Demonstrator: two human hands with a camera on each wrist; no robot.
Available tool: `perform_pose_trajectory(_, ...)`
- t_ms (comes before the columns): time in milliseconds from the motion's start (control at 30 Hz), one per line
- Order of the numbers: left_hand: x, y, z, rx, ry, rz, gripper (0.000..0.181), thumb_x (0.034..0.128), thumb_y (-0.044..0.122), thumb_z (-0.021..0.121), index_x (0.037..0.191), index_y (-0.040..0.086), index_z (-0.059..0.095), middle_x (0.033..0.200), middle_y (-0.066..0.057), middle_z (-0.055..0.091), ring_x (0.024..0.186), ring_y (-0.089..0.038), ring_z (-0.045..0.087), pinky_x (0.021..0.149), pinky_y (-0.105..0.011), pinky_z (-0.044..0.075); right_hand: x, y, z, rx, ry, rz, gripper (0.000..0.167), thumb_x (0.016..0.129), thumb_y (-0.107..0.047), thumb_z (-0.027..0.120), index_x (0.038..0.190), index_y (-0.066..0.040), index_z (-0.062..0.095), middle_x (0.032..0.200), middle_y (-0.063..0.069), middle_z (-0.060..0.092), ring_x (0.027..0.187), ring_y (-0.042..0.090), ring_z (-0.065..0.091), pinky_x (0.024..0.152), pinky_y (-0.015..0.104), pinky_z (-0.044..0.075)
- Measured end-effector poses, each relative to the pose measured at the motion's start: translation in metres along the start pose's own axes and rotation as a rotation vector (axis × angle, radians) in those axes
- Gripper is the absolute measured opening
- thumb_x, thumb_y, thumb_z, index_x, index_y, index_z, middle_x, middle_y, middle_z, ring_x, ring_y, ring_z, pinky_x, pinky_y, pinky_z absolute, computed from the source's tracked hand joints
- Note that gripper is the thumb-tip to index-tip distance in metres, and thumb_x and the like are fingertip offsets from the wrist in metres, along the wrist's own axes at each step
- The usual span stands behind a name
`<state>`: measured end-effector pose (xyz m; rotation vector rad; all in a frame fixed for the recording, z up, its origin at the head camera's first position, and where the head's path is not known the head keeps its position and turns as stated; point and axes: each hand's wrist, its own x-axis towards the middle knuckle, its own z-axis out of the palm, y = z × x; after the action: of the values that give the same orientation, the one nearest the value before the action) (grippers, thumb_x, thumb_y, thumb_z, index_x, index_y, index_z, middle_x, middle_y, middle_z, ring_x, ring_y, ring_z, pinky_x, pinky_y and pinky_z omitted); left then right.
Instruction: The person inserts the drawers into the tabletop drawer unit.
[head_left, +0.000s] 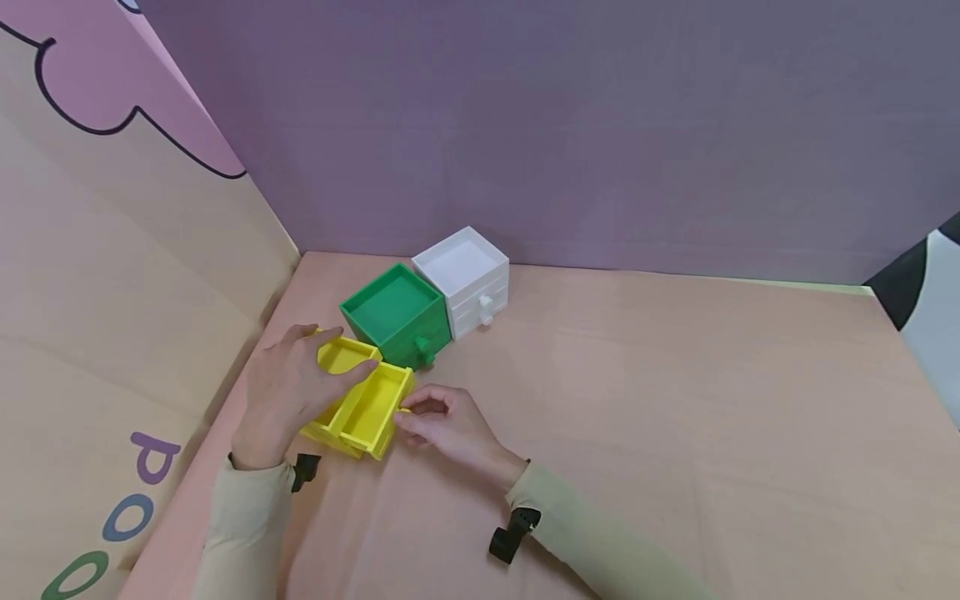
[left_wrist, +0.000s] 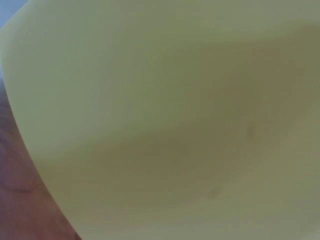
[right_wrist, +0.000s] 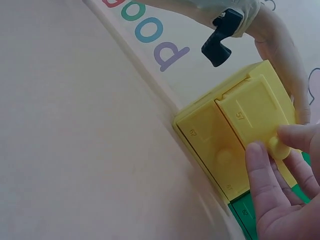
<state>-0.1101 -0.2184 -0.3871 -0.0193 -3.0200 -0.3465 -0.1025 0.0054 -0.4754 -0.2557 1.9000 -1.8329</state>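
Observation:
A small yellow drawer box (head_left: 347, 357) stands at the left of the table, its upper drawer (head_left: 377, 402) pulled partly out. My left hand (head_left: 281, 392) holds the box from above, thumb across the top and fingers over the far side. At the drawer's front, my right hand (head_left: 453, 429) pinches the round yellow knob (right_wrist: 278, 148) between thumb and fingers. Inside, the drawer shows only bare yellow. Below it, the lower drawer front (right_wrist: 212, 150) sits flush in the box. A blurred yellow surface (left_wrist: 160, 100) fills most of the left wrist view.
Behind the yellow box stand a green drawer box (head_left: 397, 312) and a white drawer box (head_left: 465, 271), nearly touching in a row. A printed panel (head_left: 112, 333) rises at the left, and a purple-grey panel (head_left: 562, 142) at the back. Pink cloth (head_left: 712, 417) covers the table.

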Motion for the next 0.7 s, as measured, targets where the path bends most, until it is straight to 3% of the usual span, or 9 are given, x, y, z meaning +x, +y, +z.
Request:
perform_pose_trajectory(333,-0.002,0.000,0.000,-0.018,-0.005,-0.007,0.077,0.0907,0.067,0.069,0.140,0.007,0.070,0.141,-0.025,0.067,0.128,-0.043,0.063,0.090,-0.056,0.057,0.005,0.000,0.007,0.020,0.004,-0.005,0.024,0.098,-0.019,0.078,0.115,-0.004,0.074,0.103,0.010,0.076,0.086,0.022,0.076,0.082,0.033,0.066)
perform_pose_trajectory(700,-0.001,-0.001,0.000,-0.006,0.003,0.002,0.078,0.0911,0.067,0.068,0.140,0.006,0.070,0.139,-0.025,0.068,0.127,-0.043,0.064,0.090,-0.056,0.057,0.011,-0.001,0.013,0.048,0.014,-0.019,0.023,0.097,-0.018,0.079,0.114,-0.003,0.075,0.103,0.012,0.078,0.091,0.033,0.078,0.084,0.039,0.067)
